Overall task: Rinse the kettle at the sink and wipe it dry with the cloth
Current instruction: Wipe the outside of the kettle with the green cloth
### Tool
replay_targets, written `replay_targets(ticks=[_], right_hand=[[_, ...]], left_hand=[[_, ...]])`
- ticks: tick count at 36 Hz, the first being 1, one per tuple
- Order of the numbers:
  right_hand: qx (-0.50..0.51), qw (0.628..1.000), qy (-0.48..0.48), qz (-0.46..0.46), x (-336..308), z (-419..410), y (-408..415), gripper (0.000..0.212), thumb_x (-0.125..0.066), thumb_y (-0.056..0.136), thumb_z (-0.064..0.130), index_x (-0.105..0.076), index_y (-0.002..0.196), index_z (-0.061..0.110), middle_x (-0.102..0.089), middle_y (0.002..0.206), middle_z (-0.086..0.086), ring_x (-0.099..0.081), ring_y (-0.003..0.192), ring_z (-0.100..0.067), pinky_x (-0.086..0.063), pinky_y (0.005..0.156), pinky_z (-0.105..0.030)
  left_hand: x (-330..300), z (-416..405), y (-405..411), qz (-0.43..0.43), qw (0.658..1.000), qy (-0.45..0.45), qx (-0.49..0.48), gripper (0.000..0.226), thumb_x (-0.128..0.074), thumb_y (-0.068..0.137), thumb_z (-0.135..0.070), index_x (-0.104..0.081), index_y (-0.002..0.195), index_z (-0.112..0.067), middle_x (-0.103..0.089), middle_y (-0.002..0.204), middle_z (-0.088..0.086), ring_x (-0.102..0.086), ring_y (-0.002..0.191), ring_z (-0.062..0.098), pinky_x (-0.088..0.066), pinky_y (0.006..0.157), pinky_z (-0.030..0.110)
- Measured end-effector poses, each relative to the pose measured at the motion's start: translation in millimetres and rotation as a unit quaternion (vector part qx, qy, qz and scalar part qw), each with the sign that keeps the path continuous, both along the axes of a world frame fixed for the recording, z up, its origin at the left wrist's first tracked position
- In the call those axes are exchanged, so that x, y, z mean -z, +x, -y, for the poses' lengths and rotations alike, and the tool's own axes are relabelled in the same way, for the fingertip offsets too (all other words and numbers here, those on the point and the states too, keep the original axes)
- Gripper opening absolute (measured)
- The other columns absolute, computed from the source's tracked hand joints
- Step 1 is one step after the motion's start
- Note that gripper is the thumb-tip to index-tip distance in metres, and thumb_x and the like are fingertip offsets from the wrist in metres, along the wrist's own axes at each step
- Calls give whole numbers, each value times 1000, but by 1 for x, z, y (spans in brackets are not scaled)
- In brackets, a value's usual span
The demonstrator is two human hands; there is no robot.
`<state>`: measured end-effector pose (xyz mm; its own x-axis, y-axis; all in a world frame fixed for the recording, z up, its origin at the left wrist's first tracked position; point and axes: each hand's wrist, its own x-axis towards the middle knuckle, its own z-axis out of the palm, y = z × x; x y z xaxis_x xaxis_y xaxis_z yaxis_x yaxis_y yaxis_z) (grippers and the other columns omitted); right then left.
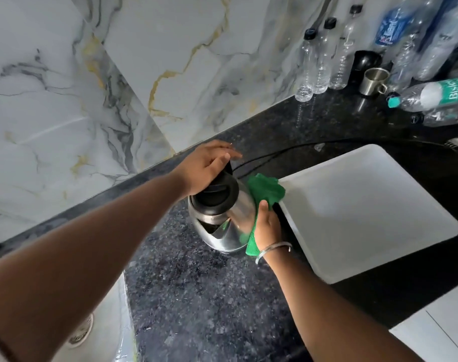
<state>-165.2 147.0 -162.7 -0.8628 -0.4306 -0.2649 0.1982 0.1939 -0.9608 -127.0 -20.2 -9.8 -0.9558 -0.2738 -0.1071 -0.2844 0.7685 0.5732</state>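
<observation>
While upright on counter [186, 288], kettle [230, 218] between both hands, cloth [265, 190] rightward.

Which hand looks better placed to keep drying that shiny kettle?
The right hand: it already presses the green cloth against the kettle side. The left hand grips the handle on top, steadying it.

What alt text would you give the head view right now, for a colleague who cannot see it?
A person's right hand presses a green cloth against the side of a steel kettle standing on a dark counter, while the left hand grips the kettle's handle. A white tray lies to the right, with bottles and a metal cup behind.
</observation>
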Motion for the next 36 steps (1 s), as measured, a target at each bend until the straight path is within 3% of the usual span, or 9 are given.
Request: replay_targets(ticks=[7,10,12,16,19,24,28,32,36], right_hand=[[19,993,-97,68,-52,-17,-23,49,-32,103,41,-58,126,6,-63,127,-14,-56,121,-26,-41,108,-41],[3,989,-145,18,-88,-28,-2,38,-35,94,49,-67,102,29,-70,105,26,-60,106,8,-44,91,-11],[-32,990,-136,-26,-96,-29,18,35,-36,93,52,-66,96,34,-67,97,33,-55,99,20,-38,83,0],[-66,982,-131,-119,-89,-17,45,38,-37,97,29,-54,127,13,-59,119,0,-53,114,-4,-35,98,-15],[-65,979,-135,-139,-82,-10,42,49,-37,96,36,-53,127,1,-60,120,-7,-55,110,-1,-37,96,-13],[-39,989,-140,-9,-73,5,11,39,-37,96,42,-61,117,18,-63,112,9,-56,111,-8,-40,89,-6],[-86,992,-14,96,-50,18,-31,50,-33,103,42,-57,127,5,-61,128,-16,-54,120,-29,-41,105,-38],[-92,980,112,136,-41,20,-42,60,-32,100,44,-58,123,-4,-61,125,-28,-57,112,-37,-41,94,-38],[-33,989,25,145,-53,11,-29,55,-34,102,40,-54,129,-3,-57,131,-24,-54,119,-35,-40,105,-42]], left_hand=[[-2,-10,24,6,980,-78,-182,58,-27,98,-45,-75,113,-15,-64,121,15,-60,117,38,-44,106,52],[2,-14,33,25,966,-116,-229,58,-25,97,-48,-72,106,-16,-61,114,14,-60,107,39,-46,101,53],[4,-16,35,20,961,-129,-243,53,-27,100,-45,-71,103,-16,-60,111,14,-60,105,39,-47,100,54],[7,-18,33,5,958,-115,-262,55,-26,98,-44,-72,113,-16,-61,121,17,-59,114,41,-46,103,53],[11,-20,34,-4,955,-113,-273,50,-31,100,-42,-71,121,-22,-59,129,17,-55,122,41,-43,107,51],[12,-22,33,-4,952,-90,-291,37,-41,105,-37,-69,127,-28,-55,134,14,-47,130,40,-39,111,49],[7,-27,33,-3,952,-80,-297,39,-39,105,-38,-68,129,-31,-53,137,13,-45,132,39,-39,112,49],[-2,-33,35,44,945,-106,-308,43,-34,103,-44,-66,129,-31,-52,141,11,-49,129,41,-41,109,53],[-10,-39,39,149,914,-173,-337,59,-22,100,-55,-65,127,-25,-54,135,16,-57,117,45,-41,106,61]])
